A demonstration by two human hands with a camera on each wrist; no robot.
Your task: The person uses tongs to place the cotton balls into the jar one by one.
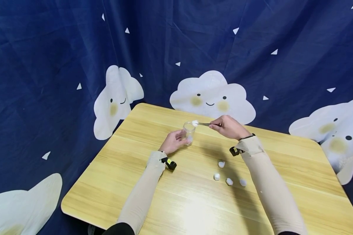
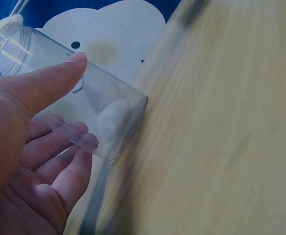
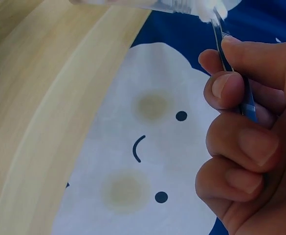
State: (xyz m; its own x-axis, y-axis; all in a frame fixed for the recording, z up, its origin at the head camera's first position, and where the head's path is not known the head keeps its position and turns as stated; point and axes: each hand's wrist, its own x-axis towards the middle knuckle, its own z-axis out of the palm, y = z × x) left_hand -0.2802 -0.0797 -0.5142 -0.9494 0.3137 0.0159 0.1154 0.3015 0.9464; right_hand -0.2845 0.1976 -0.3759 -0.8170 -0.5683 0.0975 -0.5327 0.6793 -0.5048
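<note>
My left hand [image 1: 173,141] grips a clear jar [image 2: 59,54], thumb on one side and fingers curled on the other. Inside, near the jar's bottom, lies a white cotton ball [image 2: 114,119]. Metal tweezers [image 3: 221,41] are pinched between the thumb and fingers of my right hand [image 1: 230,126]. Their tips hold another white cotton ball [image 1: 195,123] at the jar's open mouth, by its right side in the head view. Whether that ball touches the rim I cannot tell.
Several white cotton balls [image 1: 216,177] lie on the wooden table [image 1: 111,182] between the forearms, nearer the body than the jar. A dark blue curtain [image 1: 194,39] with smiling white clouds hangs behind the table's far edge.
</note>
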